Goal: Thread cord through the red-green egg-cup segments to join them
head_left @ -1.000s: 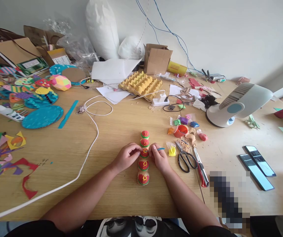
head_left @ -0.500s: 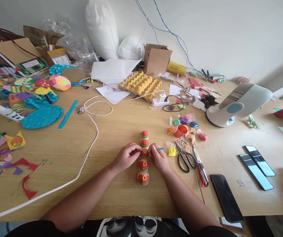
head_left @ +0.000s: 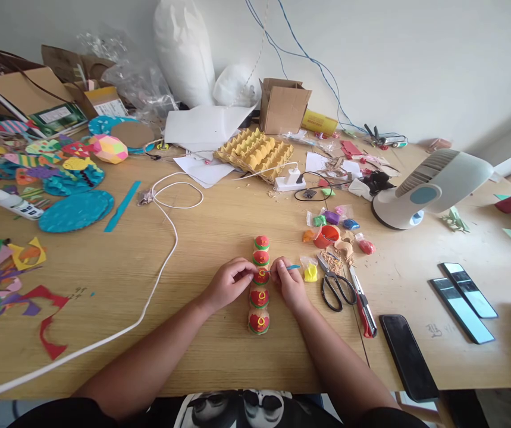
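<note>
Several round pieces, each with a red top, green band and yellow clay marks, stand in a line on the table, among them a middle piece, a farther piece and the nearest piece. My left hand is at the left of the middle piece, thumb and fingers pinched together with the tips at its edge; whether anything is between them is hidden. On the other side, my right hand pinches a thin blue modelling tool, its tip pointing left at the yellow mark on the middle piece.
Right of my hands lie bagged yellow clay, scissors, a utility knife and a phone. Behind these are an orange-red tub and a white fan. A white cable crosses the left side. Another person's hand shows at the right edge.
My right hand and the blue tool have shifted slightly to the right, so the tool's tip is drawn back a little. My left hand stays in place.
</note>
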The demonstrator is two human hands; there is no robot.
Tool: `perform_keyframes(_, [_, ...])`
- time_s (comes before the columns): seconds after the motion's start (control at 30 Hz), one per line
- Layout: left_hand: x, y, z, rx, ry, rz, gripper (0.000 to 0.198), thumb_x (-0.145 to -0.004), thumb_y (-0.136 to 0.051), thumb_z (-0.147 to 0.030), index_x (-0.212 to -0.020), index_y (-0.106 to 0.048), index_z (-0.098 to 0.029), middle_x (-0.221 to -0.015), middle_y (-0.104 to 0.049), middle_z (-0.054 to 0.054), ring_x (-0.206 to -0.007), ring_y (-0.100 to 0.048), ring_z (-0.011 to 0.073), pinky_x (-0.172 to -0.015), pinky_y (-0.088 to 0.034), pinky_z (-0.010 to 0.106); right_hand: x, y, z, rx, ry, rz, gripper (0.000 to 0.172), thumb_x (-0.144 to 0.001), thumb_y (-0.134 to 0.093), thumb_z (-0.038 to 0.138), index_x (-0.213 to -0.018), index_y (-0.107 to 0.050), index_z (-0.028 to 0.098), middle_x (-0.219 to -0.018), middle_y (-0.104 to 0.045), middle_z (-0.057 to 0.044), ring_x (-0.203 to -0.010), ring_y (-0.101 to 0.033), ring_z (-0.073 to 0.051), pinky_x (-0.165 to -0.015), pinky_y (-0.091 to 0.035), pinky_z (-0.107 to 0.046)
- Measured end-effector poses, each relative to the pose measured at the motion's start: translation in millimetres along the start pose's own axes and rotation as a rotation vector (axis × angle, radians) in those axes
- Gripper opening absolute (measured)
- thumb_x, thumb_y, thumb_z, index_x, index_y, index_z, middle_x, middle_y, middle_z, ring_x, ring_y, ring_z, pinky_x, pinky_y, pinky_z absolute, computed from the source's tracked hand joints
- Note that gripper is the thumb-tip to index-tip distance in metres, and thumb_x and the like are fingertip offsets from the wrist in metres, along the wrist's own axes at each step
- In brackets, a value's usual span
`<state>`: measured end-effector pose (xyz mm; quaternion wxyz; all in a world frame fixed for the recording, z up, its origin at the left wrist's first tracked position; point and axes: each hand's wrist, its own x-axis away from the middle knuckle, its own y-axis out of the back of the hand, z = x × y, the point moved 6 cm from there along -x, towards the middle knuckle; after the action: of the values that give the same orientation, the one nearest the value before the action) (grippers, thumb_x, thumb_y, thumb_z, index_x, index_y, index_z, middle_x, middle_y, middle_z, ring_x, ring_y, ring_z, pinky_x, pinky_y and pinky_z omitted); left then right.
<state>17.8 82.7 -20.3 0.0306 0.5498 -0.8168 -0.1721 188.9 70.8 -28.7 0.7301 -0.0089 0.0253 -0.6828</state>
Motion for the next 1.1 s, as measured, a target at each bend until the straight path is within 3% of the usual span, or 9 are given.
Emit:
perform_keyframes(0.63, [0,0.0,4,0.027,0.017,-0.013,0.013,-0.093,-0.059,-0.024,-0.101,-0.070,-0.021,-0.097,-0.067,0.005,-0.088,-0.063,0.0161,-0.075,-0.051,0.026,1,3,3,0.022,-0.001,-0.062,0.044,-0.098,-0.048,0.056,-0.068,-0.050,0.024,-0.065,-0.044,0.000,-0.061,-0.039,-0.017,-0.061,-0.036,-0.032])
perform_keyframes(0.87, [1,6.1,9,0.077,0.037,-0.091,0.018,-0.094,-0.059,-0.026,-0.108,-0.068,-0.020,-0.097,-0.067,0.004,-0.087,-0.063,0.0150,-0.078,-0.052,0.026,-6,13,-16,-0.202,-0.165,-0.154,0.027,-0.089,-0.059,0.051,-0.096,-0.057,0.025,-0.073,-0.053,0.001,-0.058,-0.041,-0.015,-0.053,-0.032,-0.029])
perform_keyframes(1.1, [1,7.3,10,0.057,0.009,-0.098,0.017,-0.095,-0.058,-0.028,-0.107,-0.069,-0.022,-0.099,-0.066,0.004,-0.089,-0.063,0.0154,-0.079,-0.052,0.026,-5,26,2,0.270,0.009,-0.209,0.019,-0.090,-0.057,0.040,-0.094,-0.065,0.023,-0.073,-0.057,0.000,-0.071,-0.052,-0.018,-0.069,-0.042,-0.031])
